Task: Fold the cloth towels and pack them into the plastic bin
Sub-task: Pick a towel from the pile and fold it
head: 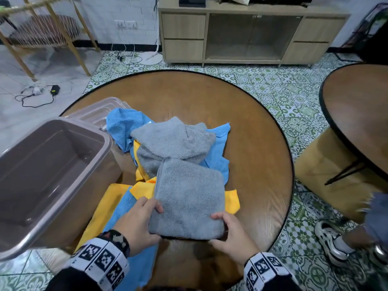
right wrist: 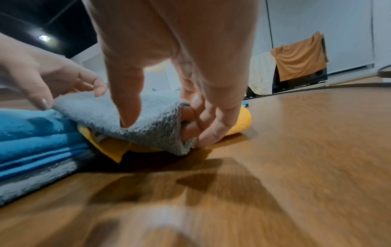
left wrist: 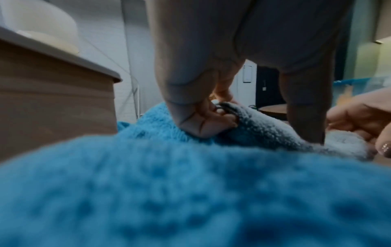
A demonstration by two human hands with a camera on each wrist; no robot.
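Folded grey towel (head: pixel 189 198) at the near edge of the desk (head: pixel 256 143), atop yellow and blue towels. Left hand (head: pixel 136 225) and right hand (head: pixel 233 232) each pinching a near corner, thumb on top, fingers beneath. Best lifted level, layers squeezed together, then carried left and laid flat in the empty plastic bin (head: pixel 92 131).

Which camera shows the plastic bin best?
The head view: the plastic bin shows whole, open and empty, left of the towels. The left wrist view catches only its side wall; the right wrist view shows none of it.
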